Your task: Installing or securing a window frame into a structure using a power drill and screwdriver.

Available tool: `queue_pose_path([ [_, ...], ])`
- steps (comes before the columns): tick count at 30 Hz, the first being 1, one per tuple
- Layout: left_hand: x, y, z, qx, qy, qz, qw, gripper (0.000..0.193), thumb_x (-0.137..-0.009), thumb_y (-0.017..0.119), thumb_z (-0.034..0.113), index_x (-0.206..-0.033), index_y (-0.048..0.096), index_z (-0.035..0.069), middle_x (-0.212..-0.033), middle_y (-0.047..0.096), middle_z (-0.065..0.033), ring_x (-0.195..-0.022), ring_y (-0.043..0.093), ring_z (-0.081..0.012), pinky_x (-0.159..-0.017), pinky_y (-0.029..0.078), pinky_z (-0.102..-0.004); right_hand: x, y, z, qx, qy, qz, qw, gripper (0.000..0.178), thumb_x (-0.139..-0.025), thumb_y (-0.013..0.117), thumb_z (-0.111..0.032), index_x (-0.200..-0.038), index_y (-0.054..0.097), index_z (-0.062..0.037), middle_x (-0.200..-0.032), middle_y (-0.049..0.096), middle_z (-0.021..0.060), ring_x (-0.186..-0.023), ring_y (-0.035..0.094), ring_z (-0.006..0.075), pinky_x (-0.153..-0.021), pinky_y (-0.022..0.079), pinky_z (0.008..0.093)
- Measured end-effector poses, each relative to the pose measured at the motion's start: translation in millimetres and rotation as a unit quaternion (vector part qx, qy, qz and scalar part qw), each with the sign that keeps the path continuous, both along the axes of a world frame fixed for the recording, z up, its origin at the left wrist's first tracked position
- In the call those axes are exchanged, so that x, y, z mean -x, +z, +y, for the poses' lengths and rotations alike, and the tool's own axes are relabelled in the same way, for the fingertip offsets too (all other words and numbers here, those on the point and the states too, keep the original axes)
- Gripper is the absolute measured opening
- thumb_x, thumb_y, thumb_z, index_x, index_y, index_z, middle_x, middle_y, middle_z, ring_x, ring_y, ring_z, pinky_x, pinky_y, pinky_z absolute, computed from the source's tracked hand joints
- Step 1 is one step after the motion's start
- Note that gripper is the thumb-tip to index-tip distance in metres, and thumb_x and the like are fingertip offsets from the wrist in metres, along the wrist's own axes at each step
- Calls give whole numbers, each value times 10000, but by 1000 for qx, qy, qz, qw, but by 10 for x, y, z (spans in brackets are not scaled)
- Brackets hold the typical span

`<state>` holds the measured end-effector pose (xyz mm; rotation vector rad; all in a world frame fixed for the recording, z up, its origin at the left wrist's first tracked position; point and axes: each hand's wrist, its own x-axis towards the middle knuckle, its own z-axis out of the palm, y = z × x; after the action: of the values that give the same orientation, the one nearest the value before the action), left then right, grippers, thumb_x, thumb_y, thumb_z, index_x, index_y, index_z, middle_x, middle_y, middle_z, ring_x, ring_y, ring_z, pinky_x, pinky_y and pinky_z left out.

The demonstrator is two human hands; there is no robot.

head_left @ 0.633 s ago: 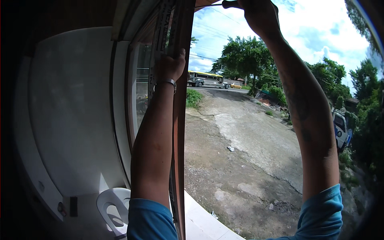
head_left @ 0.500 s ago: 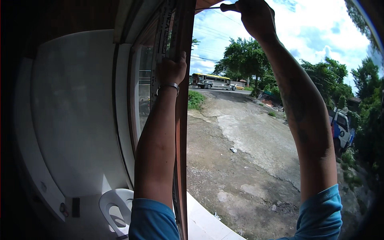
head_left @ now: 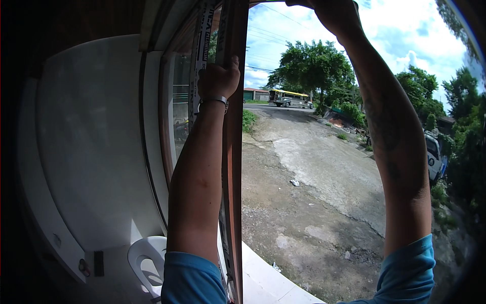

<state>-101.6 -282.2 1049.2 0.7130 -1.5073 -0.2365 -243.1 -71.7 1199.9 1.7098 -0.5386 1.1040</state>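
Note:
My left hand [head_left: 220, 81], with a metal watch band on the wrist, is closed around the edge of an upright brown frame [head_left: 233, 162]. Its thumb points up along the frame. Printed protective film [head_left: 203, 40] covers strips of the frame beside and above this hand. High at the upper edge, my right hand [head_left: 334, 14] is closed, its top cut off by the picture. A screwdriver with a dark handle and thin shaft shows in it half a second ago; now only a dark bit near the fingers is visible. Blue sleeves cover both upper arms.
Left of the frame are a glass pane [head_left: 181, 104], a pale wall panel [head_left: 93, 137] and a white plastic chair [head_left: 135, 258]. Outside, past a white tiled ledge [head_left: 263, 276], lies cracked concrete [head_left: 324, 177]. A jeepney [head_left: 291, 99] is on the road; a white vehicle [head_left: 433, 154] stands right.
My right hand has shifted slightly right and up, and the screwdriver's shaft has left the picture. My left hand keeps its hold on the frame. The view turned slightly; the jeepney moved right.

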Motion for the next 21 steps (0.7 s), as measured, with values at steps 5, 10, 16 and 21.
queue_pose_path([
  [5, -100, -39, 70, -16, -7, -20, 1000, 716, -836, 514, 639, -1016, 679, -34, -1059, 625, -305, -987, 633, -421, -838, 521, -479, -308, 7, 262, 156, -375, 101, 908, 71, -832, 592, -31, -802, 656, -32, -802, 596, 138, -813, 605, 288, -780, 477, 414],
  [10, -86, -42, 73, 0, -31, -29, 999, 703, -843, 513, 616, -1036, 679, -39, -1064, 627, -305, -989, 631, -430, -856, 516, -487, -699, 107, 633, 135, -336, 344, 866, 102, -827, 638, -96, -921, 677, -84, -845, 592, 100, -837, 577, 296, -751, 471, 403],
  [16, -163, -40, 190, 26, -63, -55, 996, 650, -860, 512, 569, -989, 696, -41, -1025, 641, -311, -1006, 633, -421, -868, 515, -494, -630, 549, 605, 34, -370, 71, 926, 200, -937, 568, -201, -857, 642, -33, -874, 678, 93, -780, 651, 186, -672, 512, 322],
  [21, -250, -12, 291, 16, -83, -75, 994, 651, -860, 513, 577, -1003, 679, -36, -1054, 622, -301, -985, 642, -406, -827, 533, -474, -694, 592, 900, -116, -345, 36, 931, 184, -932, 577, -194, -920, 586, -11, -906, 686, 117, -792, 645, 219, -692, 488, 361],
])
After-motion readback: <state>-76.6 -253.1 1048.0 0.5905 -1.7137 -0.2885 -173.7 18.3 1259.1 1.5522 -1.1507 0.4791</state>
